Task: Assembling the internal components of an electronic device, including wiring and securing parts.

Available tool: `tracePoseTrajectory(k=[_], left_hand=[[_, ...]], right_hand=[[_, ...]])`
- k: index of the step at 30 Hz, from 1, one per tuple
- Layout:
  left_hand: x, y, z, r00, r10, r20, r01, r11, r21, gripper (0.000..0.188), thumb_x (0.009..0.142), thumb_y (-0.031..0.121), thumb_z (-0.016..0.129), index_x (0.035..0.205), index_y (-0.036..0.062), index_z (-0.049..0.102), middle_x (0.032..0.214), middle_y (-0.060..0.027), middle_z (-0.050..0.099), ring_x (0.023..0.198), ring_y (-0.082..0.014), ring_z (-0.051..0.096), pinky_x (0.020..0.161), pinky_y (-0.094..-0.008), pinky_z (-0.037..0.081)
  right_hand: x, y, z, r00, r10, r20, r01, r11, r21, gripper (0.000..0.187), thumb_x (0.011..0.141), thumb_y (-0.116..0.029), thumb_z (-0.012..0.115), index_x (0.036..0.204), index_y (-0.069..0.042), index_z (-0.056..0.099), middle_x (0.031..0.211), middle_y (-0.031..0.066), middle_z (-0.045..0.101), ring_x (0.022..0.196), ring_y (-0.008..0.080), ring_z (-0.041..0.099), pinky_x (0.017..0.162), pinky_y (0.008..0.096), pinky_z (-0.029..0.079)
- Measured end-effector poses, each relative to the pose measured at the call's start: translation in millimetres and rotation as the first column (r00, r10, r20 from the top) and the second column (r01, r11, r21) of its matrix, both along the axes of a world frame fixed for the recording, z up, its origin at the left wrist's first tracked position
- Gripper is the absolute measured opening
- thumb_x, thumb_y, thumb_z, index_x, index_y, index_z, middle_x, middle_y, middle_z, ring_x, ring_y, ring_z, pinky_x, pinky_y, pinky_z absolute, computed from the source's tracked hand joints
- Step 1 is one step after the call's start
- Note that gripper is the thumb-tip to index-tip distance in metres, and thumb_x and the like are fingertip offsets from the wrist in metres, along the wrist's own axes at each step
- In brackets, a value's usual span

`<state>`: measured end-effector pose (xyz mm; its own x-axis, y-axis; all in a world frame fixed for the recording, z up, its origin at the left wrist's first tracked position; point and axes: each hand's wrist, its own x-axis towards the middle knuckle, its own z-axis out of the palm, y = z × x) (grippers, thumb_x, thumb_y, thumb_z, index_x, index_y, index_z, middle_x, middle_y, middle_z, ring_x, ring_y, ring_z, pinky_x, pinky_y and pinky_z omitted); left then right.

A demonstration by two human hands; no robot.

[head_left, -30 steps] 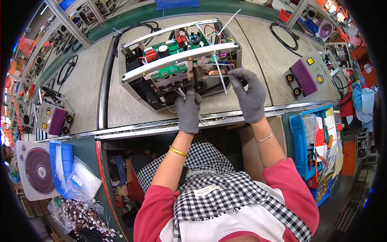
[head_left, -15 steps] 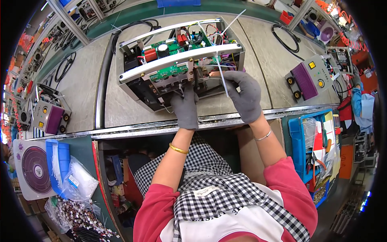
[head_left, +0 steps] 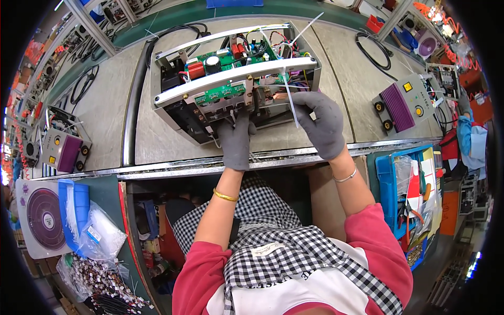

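Observation:
An open-frame electrical unit [head_left: 184,118] stands on the bench, with green circuit boards [head_left: 226,94], red parts and wiring between white rails. My gloved left hand [head_left: 234,142] reaches into its near side, below the boards; the fingertips are hidden inside. At the right part of the same side is my gloved right hand [head_left: 323,126], thumb and index finger curled together among the wires. What they pinch, if anything, is not clear. A white cable tie [head_left: 290,100] hangs from the near rail across the right fingertips. Another long white tie [head_left: 307,29] sticks up at the back.
Purple-and-grey units stand at the right [head_left: 404,105] and left [head_left: 65,144]. Black cables [head_left: 375,52] lie coiled on the bench. Beside me are a blue tool bin [head_left: 386,194], a bag of white ties [head_left: 105,236] and bundled wires [head_left: 107,283]. A co-worker's blue sleeve [head_left: 464,134] shows far right.
My left hand has shifted slightly left and down, its fingers still inside the unit. My right hand has barely moved.

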<state>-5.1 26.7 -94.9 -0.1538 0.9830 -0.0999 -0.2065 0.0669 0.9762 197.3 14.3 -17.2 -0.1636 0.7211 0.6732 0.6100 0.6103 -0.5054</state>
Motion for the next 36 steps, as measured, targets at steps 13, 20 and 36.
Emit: tracePoseTrajectory(k=[13, 20, 36], left_hand=[[9.1, 2.8, -1.3, 0.995, 0.094, 0.019, -0.094, 0.995, -0.018, 0.033, 0.098, 0.025, 0.067, 0.070, 0.0079, 0.061, 0.059, -0.0012, 0.057, 0.048, -0.0089, 0.045, 0.048, -0.0269, 0.032], [8.7, 3.0, -3.0, 0.996, 0.081, 0.042, -0.081, 0.997, -0.010, 0.029, 0.099, 0.024, 0.065, 0.075, 0.0077, 0.061, 0.059, -0.0011, 0.057, 0.048, -0.0085, 0.045, 0.047, -0.0266, 0.032], [4.5, 1.1, 4.2, 0.998, 0.061, 0.028, -0.060, 0.997, -0.037, 0.027, 0.099, 0.023, 0.067, 0.081, 0.0035, 0.065, 0.062, -0.0027, 0.061, 0.053, -0.0113, 0.055, 0.052, -0.0292, 0.039]], right_hand=[[-0.1, 7.0, 3.1, 0.999, -0.003, 0.041, -0.002, 0.992, 0.128, 0.027, 0.081, -0.002, 0.082, 0.106, -0.008, 0.072, 0.100, 0.0083, 0.076, 0.088, 0.0286, 0.073, 0.078, 0.0377, 0.058], [0.3, 9.7, -0.5, 0.997, 0.026, 0.067, -0.035, 0.990, 0.137, 0.029, 0.080, -0.003, 0.082, 0.107, -0.009, 0.072, 0.099, 0.0089, 0.076, 0.088, 0.0296, 0.073, 0.078, 0.0388, 0.058], [-32.2, 16.4, -23.1, 0.957, 0.129, -0.259, -0.185, 0.961, -0.205, 0.020, 0.097, -0.011, 0.073, 0.114, 0.000, 0.071, 0.097, 0.0094, 0.075, 0.087, 0.0150, 0.071, 0.077, 0.0329, 0.056]])
